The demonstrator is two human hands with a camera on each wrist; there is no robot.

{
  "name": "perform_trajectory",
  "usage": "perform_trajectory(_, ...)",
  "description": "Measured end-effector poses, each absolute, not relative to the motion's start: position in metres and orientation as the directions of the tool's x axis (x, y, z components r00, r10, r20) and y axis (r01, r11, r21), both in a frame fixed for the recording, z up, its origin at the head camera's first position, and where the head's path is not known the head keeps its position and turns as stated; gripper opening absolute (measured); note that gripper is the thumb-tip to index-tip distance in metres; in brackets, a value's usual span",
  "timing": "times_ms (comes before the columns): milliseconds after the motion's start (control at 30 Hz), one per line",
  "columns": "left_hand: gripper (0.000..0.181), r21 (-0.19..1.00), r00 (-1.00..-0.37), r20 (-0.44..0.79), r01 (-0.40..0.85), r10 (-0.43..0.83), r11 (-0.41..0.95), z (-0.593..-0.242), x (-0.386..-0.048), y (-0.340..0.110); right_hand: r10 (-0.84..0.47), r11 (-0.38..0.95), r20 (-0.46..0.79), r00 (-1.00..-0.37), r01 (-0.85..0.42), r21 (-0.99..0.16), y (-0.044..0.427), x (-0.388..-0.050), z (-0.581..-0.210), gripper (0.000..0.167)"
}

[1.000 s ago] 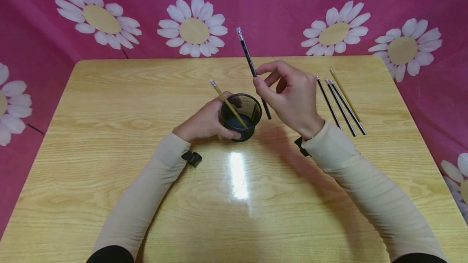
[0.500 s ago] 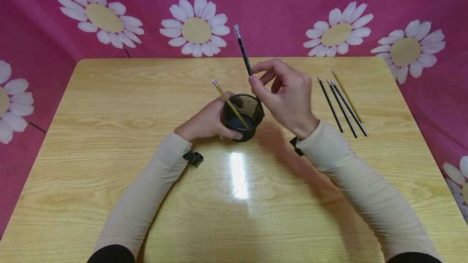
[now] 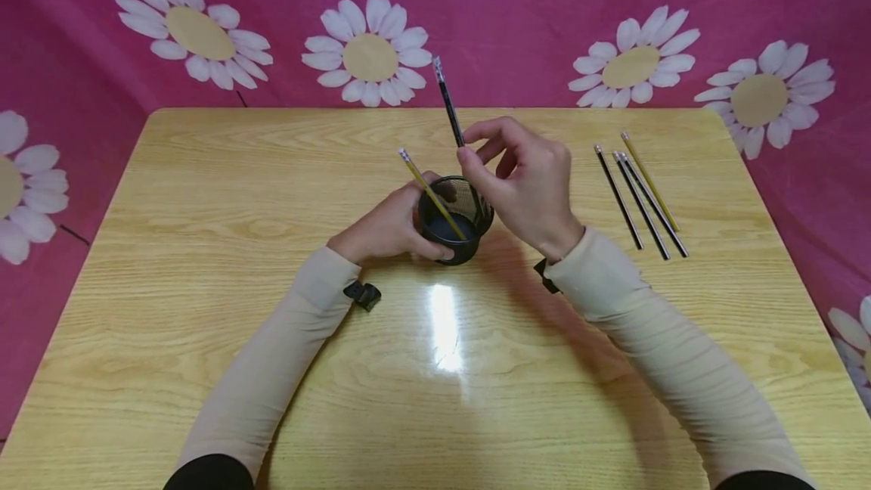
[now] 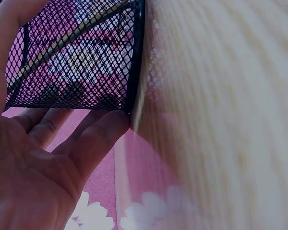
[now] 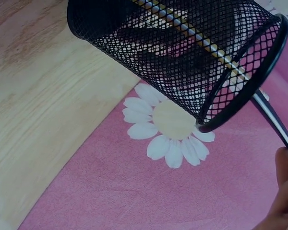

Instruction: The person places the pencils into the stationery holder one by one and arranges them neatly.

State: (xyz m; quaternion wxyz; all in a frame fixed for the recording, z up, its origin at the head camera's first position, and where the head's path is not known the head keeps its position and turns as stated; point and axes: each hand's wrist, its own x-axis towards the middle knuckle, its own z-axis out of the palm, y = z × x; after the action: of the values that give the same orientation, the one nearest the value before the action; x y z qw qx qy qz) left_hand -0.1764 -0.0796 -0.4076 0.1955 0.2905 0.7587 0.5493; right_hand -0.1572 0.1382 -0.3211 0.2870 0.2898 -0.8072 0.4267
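Your right hand [image 3: 524, 181] has shifted left, taking the black pencil [image 3: 448, 106] from beside the mesh cup [image 3: 466, 251] into its mouth; you pinch that pencil, eraser end up; your left hand [image 3: 382, 226] grips the cup, where a yellow pencil [image 3: 433, 196] leans; four pencils [image 3: 618, 197] lie rightward on the table [image 3: 204, 286].
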Motion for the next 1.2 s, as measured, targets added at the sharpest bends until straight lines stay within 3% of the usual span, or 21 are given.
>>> perform_trajectory(1200,0.088,0.947,-0.756,-0.009,0.204,0.654,0.249,-0.406,-0.176,-0.079,-0.271,0.542,0.637,-0.721,-0.662,-0.518,0.136,-0.160,-0.350,0.013)
